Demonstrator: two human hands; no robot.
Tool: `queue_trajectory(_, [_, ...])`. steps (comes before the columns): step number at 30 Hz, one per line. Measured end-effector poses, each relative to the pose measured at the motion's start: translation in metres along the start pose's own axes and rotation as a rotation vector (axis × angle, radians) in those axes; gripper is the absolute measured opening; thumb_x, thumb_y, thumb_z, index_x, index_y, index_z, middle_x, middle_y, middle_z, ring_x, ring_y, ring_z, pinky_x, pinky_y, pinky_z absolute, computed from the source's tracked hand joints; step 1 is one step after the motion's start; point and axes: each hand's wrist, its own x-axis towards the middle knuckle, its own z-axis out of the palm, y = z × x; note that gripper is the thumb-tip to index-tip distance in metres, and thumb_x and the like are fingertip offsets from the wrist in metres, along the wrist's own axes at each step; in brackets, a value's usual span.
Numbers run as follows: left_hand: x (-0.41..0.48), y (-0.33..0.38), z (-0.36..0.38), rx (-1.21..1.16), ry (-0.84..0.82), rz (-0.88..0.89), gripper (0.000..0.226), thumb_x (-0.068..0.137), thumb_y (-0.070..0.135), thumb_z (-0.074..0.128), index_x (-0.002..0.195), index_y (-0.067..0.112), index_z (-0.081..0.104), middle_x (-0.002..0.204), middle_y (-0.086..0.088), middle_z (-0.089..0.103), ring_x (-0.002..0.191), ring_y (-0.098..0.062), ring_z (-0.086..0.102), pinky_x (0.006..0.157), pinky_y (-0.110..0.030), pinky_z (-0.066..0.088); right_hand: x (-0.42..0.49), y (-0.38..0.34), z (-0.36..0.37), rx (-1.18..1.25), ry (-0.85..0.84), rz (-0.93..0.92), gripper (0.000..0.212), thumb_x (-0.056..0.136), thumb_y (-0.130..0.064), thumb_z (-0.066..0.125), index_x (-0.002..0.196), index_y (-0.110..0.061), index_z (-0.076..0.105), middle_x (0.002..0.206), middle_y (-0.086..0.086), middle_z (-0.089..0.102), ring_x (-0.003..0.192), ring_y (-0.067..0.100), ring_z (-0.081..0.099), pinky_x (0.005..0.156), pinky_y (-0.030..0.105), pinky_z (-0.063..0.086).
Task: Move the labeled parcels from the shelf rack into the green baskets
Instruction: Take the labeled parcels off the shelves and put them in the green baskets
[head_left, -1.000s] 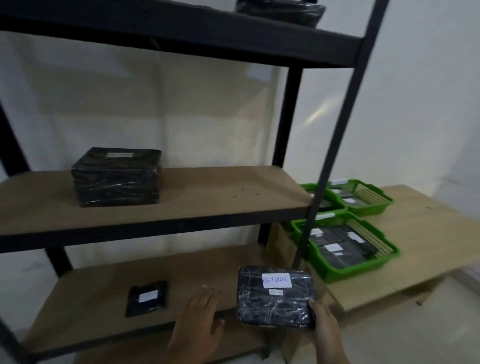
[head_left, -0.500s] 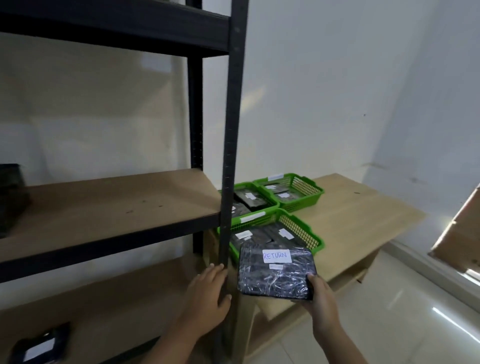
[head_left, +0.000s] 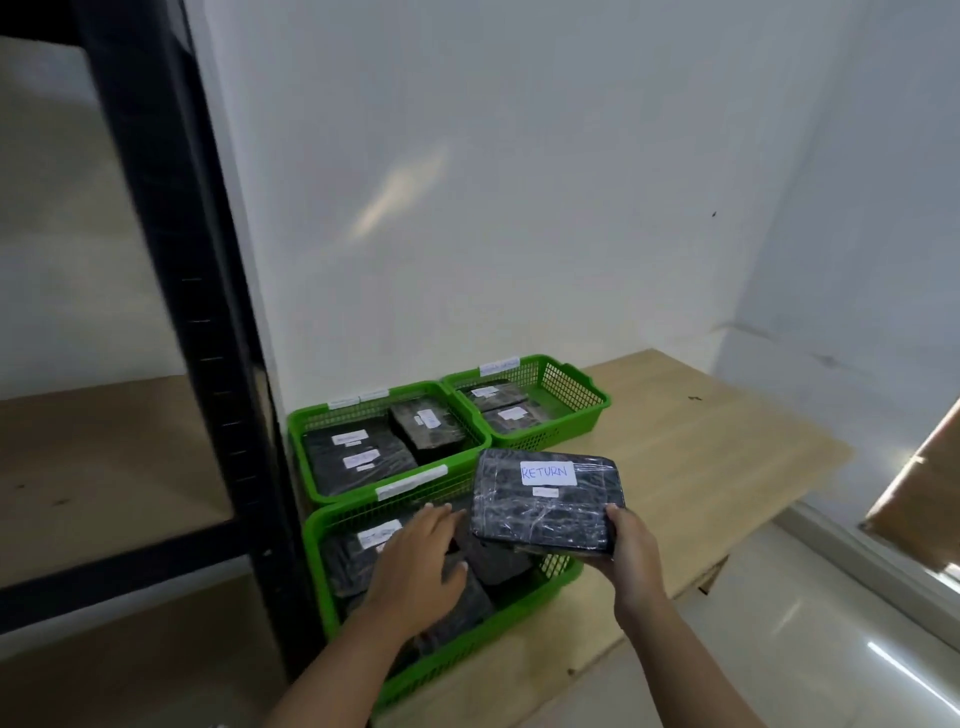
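A black wrapped parcel (head_left: 545, 506) with a white label reading RETURN is held by my right hand (head_left: 631, 556), which grips its near right corner. The parcel hovers over the right side of the nearest green basket (head_left: 332, 519). My left hand (head_left: 415, 569) hangs with relaxed fingers over the black parcels inside that basket, holding nothing. Two more green baskets sit behind it: a middle one (head_left: 306, 415) and a far one (head_left: 587, 395), both with labeled black parcels inside.
The baskets stand on a low light-wood table (head_left: 701, 457) against the white wall. The black shelf rack post (head_left: 208, 332) and brown shelf boards (head_left: 93, 467) fill the left. A brown cardboard piece (head_left: 924, 499) leans at the right over a glossy floor.
The view has swung right, away from the rack toward the baskets. Both hands and the RETURN parcel have moved from the rack's edge to above the nearest basket.
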Motion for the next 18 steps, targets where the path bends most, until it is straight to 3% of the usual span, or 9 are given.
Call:
queue_trajectory(3, [0.048,0.005,0.01,-0.002,-0.008,-0.005,0.063,0.089,0.038,0.05,0.145,0.02,0.029,0.152,0.0,0.029,0.141,-0.018,0.021,0.113,-0.038,0.026,0.046,-0.009,0.006,-0.004,0.02,0.006,0.019,0.097,-0.013,0.041,0.098,-0.006,0.059,0.09,0.014,0.061,0.076,0.025,0.06,0.047,0.029,0.055])
queue_trajectory(8, [0.133,0.009,0.028,-0.021,0.015,-0.015,0.062,0.086,0.032,0.055,0.142,0.013,0.035,0.146,-0.006,0.038,0.136,-0.024,0.031,0.111,-0.038,0.03,0.125,-0.025,0.024,-0.01,0.04,0.035,0.02,0.096,-0.014,0.042,0.084,-0.014,0.058,0.087,0.012,0.061,0.072,0.024,0.058,0.059,0.035,0.052])
queue_trajectory(10, [0.168,0.007,0.037,-0.024,0.004,-0.044,0.062,0.086,0.032,0.056,0.142,0.013,0.035,0.146,-0.006,0.039,0.137,-0.025,0.03,0.111,-0.039,0.029,0.156,-0.032,0.031,-0.018,0.04,0.049,0.019,0.096,-0.014,0.042,0.086,-0.013,0.059,0.089,0.013,0.062,0.072,0.025,0.059,0.06,0.036,0.053])
queue_trajectory(14, [0.228,0.003,0.057,-0.033,0.019,-0.075,0.06,0.082,0.035,0.057,0.137,0.016,0.042,0.135,-0.005,0.048,0.124,-0.023,0.045,0.102,-0.038,0.039,0.216,-0.042,0.041,-0.054,0.033,0.061,0.019,0.096,-0.016,0.042,0.092,-0.011,0.06,0.096,0.017,0.063,0.078,0.027,0.06,0.061,0.036,0.054])
queue_trajectory(18, [0.269,-0.004,0.078,-0.017,-0.007,-0.127,0.062,0.084,0.033,0.058,0.14,0.017,0.037,0.141,-0.003,0.043,0.13,-0.022,0.039,0.105,-0.04,0.037,0.272,-0.043,0.049,-0.068,0.012,0.091,0.021,0.097,-0.017,0.041,0.099,-0.01,0.06,0.099,0.019,0.064,0.083,0.03,0.062,0.065,0.038,0.055])
